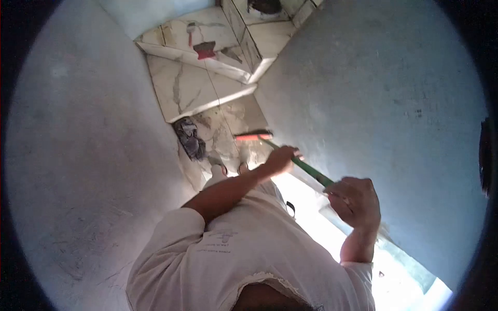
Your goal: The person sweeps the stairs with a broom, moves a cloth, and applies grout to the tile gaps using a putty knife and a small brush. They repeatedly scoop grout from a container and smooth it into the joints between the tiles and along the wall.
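Observation:
A broom with a green handle (310, 169) and an orange-red head (253, 137) runs diagonally across the view. My left hand (282, 158) is closed round the lower handle, near the head. Higher up, my right hand (355, 199) grips the handle close to its upper end. The broom head is at the tiled floor (236, 116), beside the right wall; dark bristles show along its far edge. A crumpled grey cloth (191, 140) lies by the left wall, just ahead of my feet (224, 169).
Marble-look tiled steps (181, 85) rise ahead. On the upper step are a red-and-grey tool (205, 50), a small brush-like tool (190, 32) and a flat grey piece (229, 54). The left wall (88, 135) and right wall (373, 93) stand close on both sides.

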The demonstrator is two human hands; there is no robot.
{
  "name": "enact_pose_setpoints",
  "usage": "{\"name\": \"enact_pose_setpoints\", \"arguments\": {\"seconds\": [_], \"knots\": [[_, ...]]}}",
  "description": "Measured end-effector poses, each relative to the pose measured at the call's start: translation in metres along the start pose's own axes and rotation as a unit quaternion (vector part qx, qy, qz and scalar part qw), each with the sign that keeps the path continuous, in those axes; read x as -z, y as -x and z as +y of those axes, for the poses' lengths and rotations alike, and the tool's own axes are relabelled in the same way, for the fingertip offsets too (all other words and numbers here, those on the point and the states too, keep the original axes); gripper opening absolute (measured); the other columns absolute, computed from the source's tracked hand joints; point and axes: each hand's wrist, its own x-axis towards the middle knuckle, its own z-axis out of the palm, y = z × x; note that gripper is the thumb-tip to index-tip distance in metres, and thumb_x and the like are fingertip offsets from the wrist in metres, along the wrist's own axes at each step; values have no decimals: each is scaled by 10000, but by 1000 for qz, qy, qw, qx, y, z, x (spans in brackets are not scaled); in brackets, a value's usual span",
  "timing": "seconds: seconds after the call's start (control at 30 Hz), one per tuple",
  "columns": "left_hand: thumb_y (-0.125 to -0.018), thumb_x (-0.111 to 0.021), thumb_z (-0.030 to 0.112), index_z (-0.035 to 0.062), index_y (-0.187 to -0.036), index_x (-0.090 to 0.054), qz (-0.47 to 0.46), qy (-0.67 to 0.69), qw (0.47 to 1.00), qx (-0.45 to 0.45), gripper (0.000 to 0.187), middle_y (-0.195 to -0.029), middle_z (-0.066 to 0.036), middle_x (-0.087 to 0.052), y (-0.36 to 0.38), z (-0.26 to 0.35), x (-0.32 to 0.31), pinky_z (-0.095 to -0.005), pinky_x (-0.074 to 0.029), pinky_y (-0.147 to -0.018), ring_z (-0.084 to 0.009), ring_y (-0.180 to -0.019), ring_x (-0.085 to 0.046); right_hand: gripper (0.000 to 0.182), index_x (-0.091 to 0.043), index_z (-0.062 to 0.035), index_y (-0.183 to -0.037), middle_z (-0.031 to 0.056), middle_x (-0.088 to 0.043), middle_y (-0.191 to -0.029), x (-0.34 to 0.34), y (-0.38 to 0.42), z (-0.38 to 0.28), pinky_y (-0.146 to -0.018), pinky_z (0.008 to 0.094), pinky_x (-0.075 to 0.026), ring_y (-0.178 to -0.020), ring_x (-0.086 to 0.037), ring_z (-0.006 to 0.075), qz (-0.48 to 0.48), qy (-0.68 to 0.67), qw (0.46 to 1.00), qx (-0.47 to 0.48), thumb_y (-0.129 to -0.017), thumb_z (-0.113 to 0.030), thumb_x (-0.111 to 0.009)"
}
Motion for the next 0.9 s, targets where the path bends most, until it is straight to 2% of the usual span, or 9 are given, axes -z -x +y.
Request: {"name": "enact_pose_setpoints", "arguments": {"seconds": [0.27,0.33,0.4,0.47,0.53,0.63,0.7,0.77,0.9], "knots": [[-840,-627,287,33,-742,-504,42,61,995,74,299,-644,-131,-544,-25,-19,53,-409,-433,-573,-276,-611,-573,237,-649,-33,-942,89,-623,-721,10,-49,-13,-504,310,-466,-585,-606,203,86,-111,989,-47,-715,-81,-696],[-834,-646,255,41,-779,-498,13,81,994,67,265,-639,-117,-550,-38,-26,85,-407,-435,-547,-265,-585,-573,286,-627,-1,-960,107,-620,-805,-21,-75,26,-591,325,-477,-705,-607,209,129,-122,982,62,-703,-71,-733],[-815,-673,248,46,-936,-524,-8,65,991,117,278,-775,-151,-576,-40,-34,97,-399,-468,-589,-278,-652,-585,284,-616,-6,-981,108,-615,-806,-41,-100,43,-623,336,-478,-743,-600,215,167,-117,978,46,-728,-89,-713],[-783,-694,304,4,-1186,-458,100,36,986,128,555,-1159,-213,-503,-24,-53,96,-421,-406,-942,-365,-1121,-476,282,-604,-11,-1002,108,-609,-807,-65,-130,70,-656,347,-479,-781,-594,220,203,-117,971,41,-752,-106,-693],[-811,-643,401,-27,-1263,-380,86,30,980,178,676,-1301,-232,-403,8,-69,106,-427,-341,-1012,-367,-1218,-397,227,-582,-28,-1027,137,-594,-833,-76,-159,124,-655,363,-482,-812,-593,229,164,-29,986,3,-833,-142,-607],[-835,-596,442,-19,-1296,-373,140,-25,944,296,689,-1346,-240,-372,98,-119,101,-407,-315,-1037,-356,-1247,-375,253,-565,-17,-1039,184,-584,-889,-79,-199,160,-666,394,-484,-812,-591,280,167,-195,948,-187,-877,-211,-543],[-840,-597,400,-18,-1318,-352,118,-50,941,314,680,-1332,-246,-398,172,-155,102,-394,-302,-1047,-344,-1259,-370,278,-560,8,-1003,188,-581,-868,-117,-232,236,-661,404,-476,-764,-589,296,216,-72,965,-127,-875,-239,-549],[-826,-614,390,-5,-1305,-354,126,-44,859,494,674,-1224,-243,-501,227,-147,119,-412,-378,-981,-352,-1154,-480,314,-556,32,-967,192,-579,-846,-164,-261,320,-656,414,-467,-716,-587,312,280,110,953,-24,-872,-267,-555],[-790,-667,349,36,-1221,-401,242,2,791,562,596,-1046,-215,-607,298,-119,139,-435,-481,-806,-365,-926,-607,332,-549,33,-1010,248,-579,-934,-160,-272,244,-777,460,-453,-857,-578,393,372,50,903,-210,-853,-260,-547]]}}
